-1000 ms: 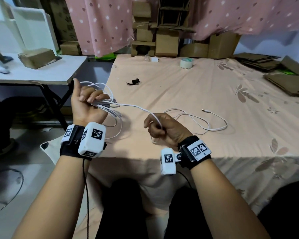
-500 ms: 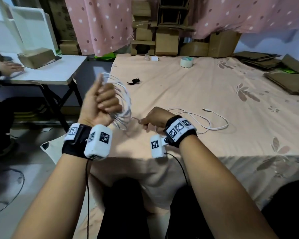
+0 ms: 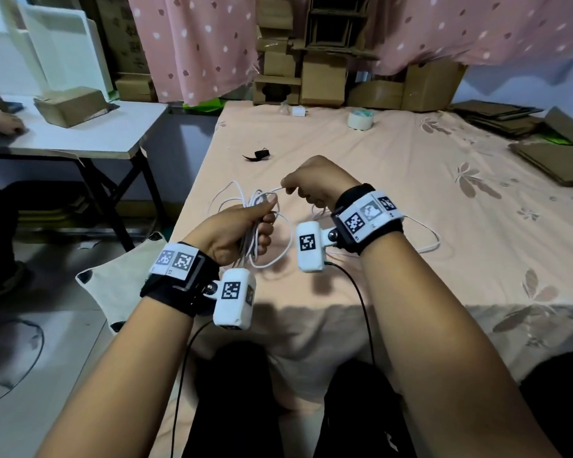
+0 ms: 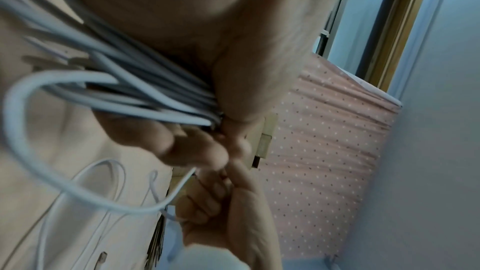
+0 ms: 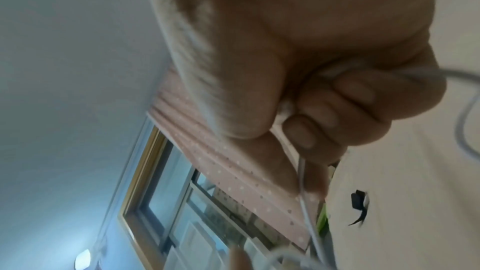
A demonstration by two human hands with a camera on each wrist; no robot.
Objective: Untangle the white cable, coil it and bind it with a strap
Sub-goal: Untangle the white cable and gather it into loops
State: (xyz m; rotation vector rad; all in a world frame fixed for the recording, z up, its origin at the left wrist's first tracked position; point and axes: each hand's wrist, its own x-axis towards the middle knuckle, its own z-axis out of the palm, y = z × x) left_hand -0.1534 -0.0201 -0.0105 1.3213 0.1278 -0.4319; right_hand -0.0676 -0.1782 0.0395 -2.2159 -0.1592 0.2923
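My left hand [image 3: 245,229] grips a bundle of several loops of the white cable [image 3: 262,206] above the near edge of the bed; the left wrist view shows the strands [image 4: 135,81] packed under its curled fingers. Just to the right and slightly farther, my right hand [image 3: 315,186] pinches a single strand [image 5: 302,184] of the same cable that leads into the bundle. The free tail [image 3: 434,239] lies on the sheet to the right of my right wrist. A small black strap [image 3: 258,155] lies on the bed beyond both hands.
The peach flowered bed sheet [image 3: 411,193] carries a tape roll [image 3: 360,119] and a white charger plug [image 3: 299,111] at the far edge. Cardboard boxes [image 3: 321,77] stand behind. A white side table [image 3: 90,137] with a box is at the left, where another person's hand [image 3: 4,122] rests.
My left hand has lowered and turned over with the loops. My right hand has swung up and away over the bundle with its strand, and less loose cable lies on the bed.
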